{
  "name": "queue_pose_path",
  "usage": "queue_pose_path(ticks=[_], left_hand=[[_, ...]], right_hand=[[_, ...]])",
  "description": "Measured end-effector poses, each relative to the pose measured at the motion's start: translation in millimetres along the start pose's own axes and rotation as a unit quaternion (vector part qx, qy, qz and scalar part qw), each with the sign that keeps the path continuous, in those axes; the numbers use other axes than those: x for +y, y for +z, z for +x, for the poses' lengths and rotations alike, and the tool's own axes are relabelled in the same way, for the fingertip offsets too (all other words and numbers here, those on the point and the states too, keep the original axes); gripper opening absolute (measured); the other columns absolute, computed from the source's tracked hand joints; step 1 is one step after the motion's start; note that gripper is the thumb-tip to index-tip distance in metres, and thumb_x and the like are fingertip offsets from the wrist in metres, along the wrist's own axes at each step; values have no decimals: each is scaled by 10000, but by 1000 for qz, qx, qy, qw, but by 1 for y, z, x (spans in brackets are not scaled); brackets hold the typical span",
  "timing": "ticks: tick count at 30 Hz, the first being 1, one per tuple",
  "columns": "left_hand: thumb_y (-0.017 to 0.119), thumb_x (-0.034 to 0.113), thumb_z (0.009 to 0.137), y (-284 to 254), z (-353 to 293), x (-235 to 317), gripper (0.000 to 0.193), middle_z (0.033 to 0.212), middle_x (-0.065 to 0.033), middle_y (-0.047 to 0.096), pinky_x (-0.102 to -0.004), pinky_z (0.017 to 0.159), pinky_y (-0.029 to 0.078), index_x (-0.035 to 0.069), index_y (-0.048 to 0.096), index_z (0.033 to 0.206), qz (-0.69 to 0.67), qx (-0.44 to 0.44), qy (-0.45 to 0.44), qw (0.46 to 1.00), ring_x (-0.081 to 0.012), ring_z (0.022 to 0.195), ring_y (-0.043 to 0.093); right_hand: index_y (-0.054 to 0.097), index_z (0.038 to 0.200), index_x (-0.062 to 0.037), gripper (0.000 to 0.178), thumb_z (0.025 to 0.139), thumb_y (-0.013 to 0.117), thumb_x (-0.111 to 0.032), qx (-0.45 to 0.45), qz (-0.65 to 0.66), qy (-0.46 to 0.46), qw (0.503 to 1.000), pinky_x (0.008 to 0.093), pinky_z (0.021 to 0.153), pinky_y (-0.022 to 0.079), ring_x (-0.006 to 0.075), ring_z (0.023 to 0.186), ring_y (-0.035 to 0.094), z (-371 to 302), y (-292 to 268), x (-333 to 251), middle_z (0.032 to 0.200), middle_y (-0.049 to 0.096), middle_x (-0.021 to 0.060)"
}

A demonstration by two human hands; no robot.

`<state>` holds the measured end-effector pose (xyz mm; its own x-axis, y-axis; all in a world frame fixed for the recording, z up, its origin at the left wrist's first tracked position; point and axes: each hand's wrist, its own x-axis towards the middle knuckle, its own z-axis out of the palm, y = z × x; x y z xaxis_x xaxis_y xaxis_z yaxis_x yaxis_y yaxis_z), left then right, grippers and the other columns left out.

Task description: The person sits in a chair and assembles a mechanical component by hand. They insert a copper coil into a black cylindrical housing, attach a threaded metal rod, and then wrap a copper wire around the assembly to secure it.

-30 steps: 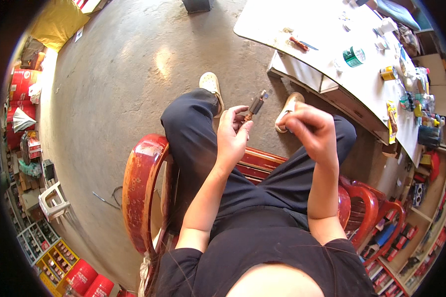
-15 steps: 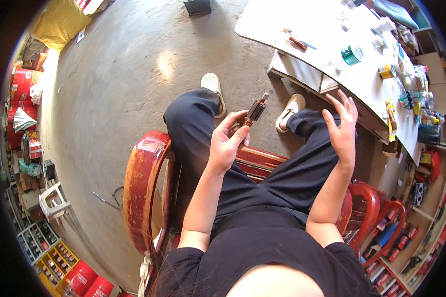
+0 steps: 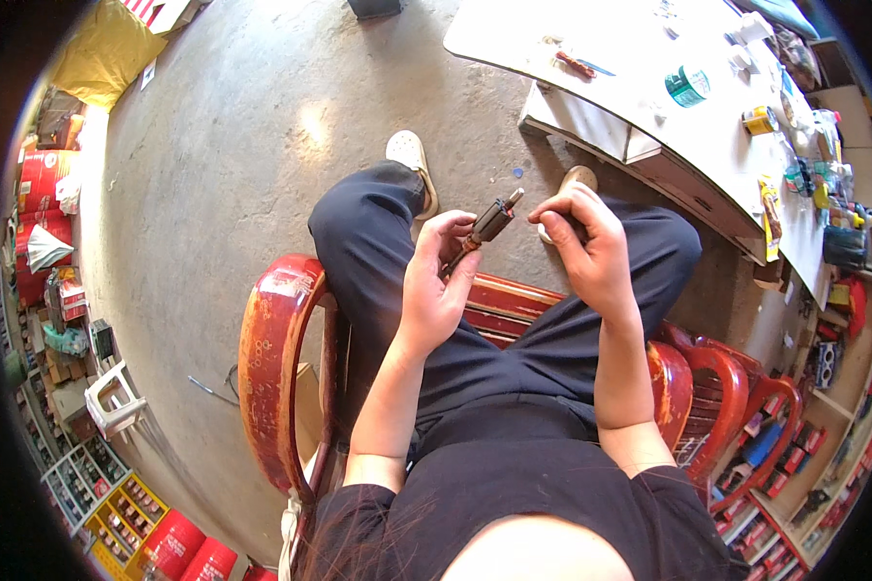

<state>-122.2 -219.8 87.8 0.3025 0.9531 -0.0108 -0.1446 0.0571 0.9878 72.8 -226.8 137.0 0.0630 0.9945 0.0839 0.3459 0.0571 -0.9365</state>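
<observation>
Copper and dark metal make up the rotor-like part (image 3: 493,222), with a pale shaft end, inspected in the sole view, from the head. It is at the centre of the frame, slightly above the middle, tilted with its shaft toward the upper right. The left hand (image 3: 436,290) grasps its lower end between thumb and fingers. The right hand (image 3: 593,247), right of centre, is beside the shaft tip and apart from it; its fingers are bent with the thumb near them, and whether anything is pinched there cannot be told.

Step in hand, as judged: the part is held up for handling, one hand supporting, the other free of it. Any contact by the right fingers would call for a steady left grip and an approach in line with the shaft.

Surroundings: a worn red wooden armrest (image 3: 279,373) left of centre; at upper right, a white table (image 3: 615,105) bearing a green-and-white tub (image 3: 687,86) and a reddish-handled tool (image 3: 576,64). Concrete floor (image 3: 213,194) fills the upper left.
</observation>
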Motion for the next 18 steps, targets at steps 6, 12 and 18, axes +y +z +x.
queue_pose_path(ticks=[6,12,18], left_hand=[[516,4,954,10,7,0,344,1089,-77,590,-178,676,416,-9,465,1294,-117,50,-76,989,-68,787,522],[434,61,960,-21,19,-9,294,1020,-164,609,-186,489,355,-36,482,1234,-462,43,-195,864,-89,591,445],[628,96,929,-19,36,-3,305,910,-61,632,-164,486,339,-17,566,1206,-294,57,-160,941,-39,564,440]], right_hand=[[659,839,-24,75,773,695,-31,-128,-72,-139,979,340,652,420,255,689,507,-6,2,-16,722,529,88],[684,802,-31,92,728,721,9,-56,-141,-135,979,324,673,403,229,679,490,-8,-27,2,689,561,69],[695,857,-9,50,831,664,-38,67,-170,-62,981,298,685,427,205,727,553,21,-58,30,751,630,83]])
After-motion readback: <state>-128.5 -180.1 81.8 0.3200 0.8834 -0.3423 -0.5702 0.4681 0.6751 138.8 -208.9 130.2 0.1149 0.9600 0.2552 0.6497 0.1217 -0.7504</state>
